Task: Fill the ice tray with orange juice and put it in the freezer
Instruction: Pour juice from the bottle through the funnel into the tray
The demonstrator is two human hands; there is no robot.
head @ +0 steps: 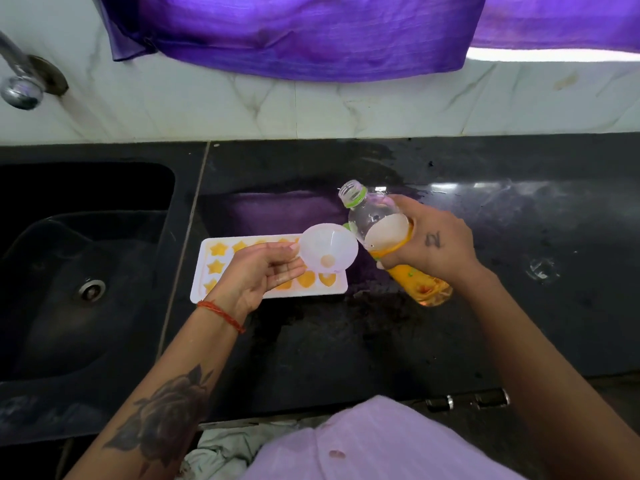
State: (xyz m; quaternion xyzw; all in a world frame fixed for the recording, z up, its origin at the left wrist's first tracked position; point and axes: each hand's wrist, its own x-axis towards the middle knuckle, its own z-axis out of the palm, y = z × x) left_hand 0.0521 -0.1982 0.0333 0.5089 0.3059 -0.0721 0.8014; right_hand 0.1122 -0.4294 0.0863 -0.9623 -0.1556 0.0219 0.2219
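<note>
A: Tray (pixel 204 294) handling?
B: White, thin plastic, on the black counter (pixel 346 341); star and heart cells hold orange juice. Likely floppy and spill-prone, so lift level by both short ends.
A: Hands?
B: Left hand (pixel 258 277) pinches a funnel (pixel 329 249); right hand (pixel 429 244) grips the uncapped juice bottle (pixel 381 233).

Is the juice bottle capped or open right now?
Open. The clear plastic bottle of orange juice, gripped in the right hand, shows bare neck threads and a green ring, with no cap on it.
</note>
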